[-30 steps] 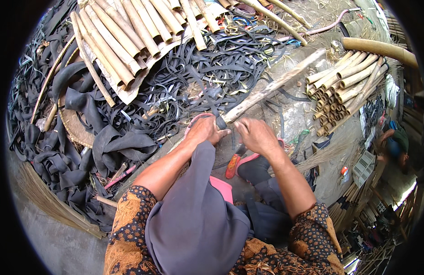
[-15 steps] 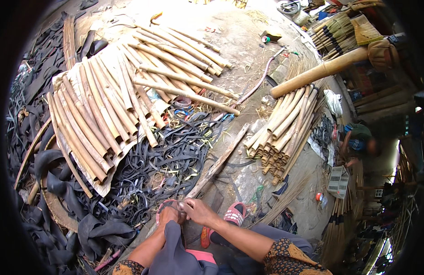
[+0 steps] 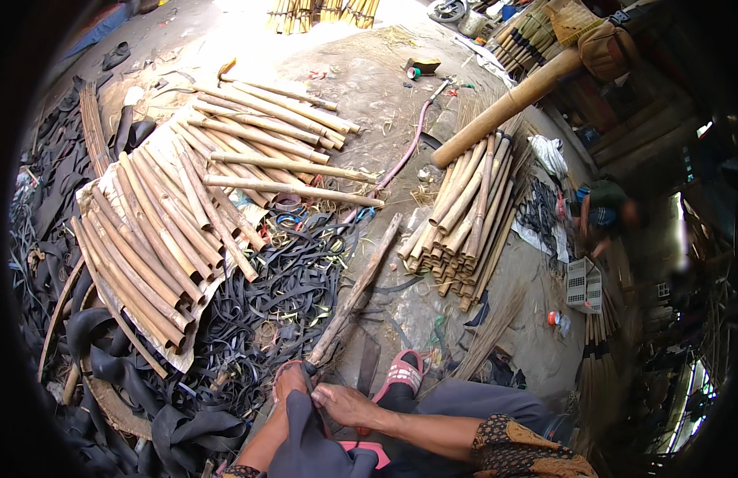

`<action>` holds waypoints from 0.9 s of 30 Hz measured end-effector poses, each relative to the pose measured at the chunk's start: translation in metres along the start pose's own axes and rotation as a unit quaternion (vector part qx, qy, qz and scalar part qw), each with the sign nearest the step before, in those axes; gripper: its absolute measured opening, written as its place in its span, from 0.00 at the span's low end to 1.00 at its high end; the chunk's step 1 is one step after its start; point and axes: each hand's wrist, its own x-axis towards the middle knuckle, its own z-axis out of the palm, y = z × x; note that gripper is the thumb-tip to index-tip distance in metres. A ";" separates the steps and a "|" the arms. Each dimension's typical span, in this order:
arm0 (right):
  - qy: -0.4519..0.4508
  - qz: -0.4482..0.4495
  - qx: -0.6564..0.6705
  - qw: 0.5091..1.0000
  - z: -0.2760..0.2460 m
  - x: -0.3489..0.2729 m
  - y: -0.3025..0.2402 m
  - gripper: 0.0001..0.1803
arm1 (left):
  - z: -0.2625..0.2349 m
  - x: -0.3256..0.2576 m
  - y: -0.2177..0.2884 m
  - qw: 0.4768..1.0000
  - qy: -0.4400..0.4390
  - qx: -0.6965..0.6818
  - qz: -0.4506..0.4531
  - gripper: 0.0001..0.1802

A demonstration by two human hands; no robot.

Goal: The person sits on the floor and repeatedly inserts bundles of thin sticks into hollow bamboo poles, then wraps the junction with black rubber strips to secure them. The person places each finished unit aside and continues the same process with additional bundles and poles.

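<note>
My right hand (image 3: pixel 343 405) is closed in front of my dark grey trouser leg (image 3: pixel 299 434); what its fingers grip, if anything, is hidden. Just left of it, my left hand (image 3: pixel 291 384) points away from me beside the knee, its fingers mostly hidden. A weathered wooden pole (image 3: pixel 358 293) slants across the ground, its near end close to both hands. Black rubber strips (image 3: pixel 281 295) lie tangled beyond my left hand. Between my feet shows a bit of pink (image 3: pixel 367 452), and a pink slipper (image 3: pixel 403 374) is on my right foot.
Cut bamboo poles (image 3: pixel 150 247) lie spread on a pale sheet at left. A stacked bamboo bundle (image 3: pixel 457 231) sits right of centre, below a thick bamboo post (image 3: pixel 512 103). Wide black rubber pieces (image 3: pixel 190 430) heap at lower left. A person (image 3: pixel 604 207) crouches beyond a grey crate (image 3: pixel 584 285).
The view has shifted, so the bamboo and the pole sit further left. My right hand has come nearer to me and away from the pole's near end; my left hand stays beside the knee.
</note>
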 end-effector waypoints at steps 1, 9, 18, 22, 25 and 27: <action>-0.006 0.003 -0.020 1.000 -0.002 -0.016 -0.001 0.21 | -0.001 0.000 -0.002 0.997 0.039 0.009 0.066 0.26; -0.009 0.030 -0.038 0.999 -0.020 -0.098 0.090 0.16 | -0.030 -0.011 0.010 0.988 -0.035 -0.122 0.091 0.17; 0.071 -0.033 -0.166 0.983 -0.033 0.044 0.119 0.13 | -0.078 -0.053 0.056 0.895 -0.292 -0.290 0.173 0.10; 0.032 -0.179 -0.066 0.981 -0.035 0.083 0.088 0.15 | -0.077 -0.048 0.050 0.761 -0.500 -0.408 0.065 0.21; 0.108 -0.255 -0.160 0.947 -0.042 0.082 0.066 0.15 | -0.072 -0.037 0.040 0.845 -0.394 -0.324 0.158 0.31; 0.107 -0.165 -0.294 0.935 -0.053 0.074 0.050 0.16 | -0.066 -0.031 0.033 0.885 -0.275 -0.309 0.213 0.36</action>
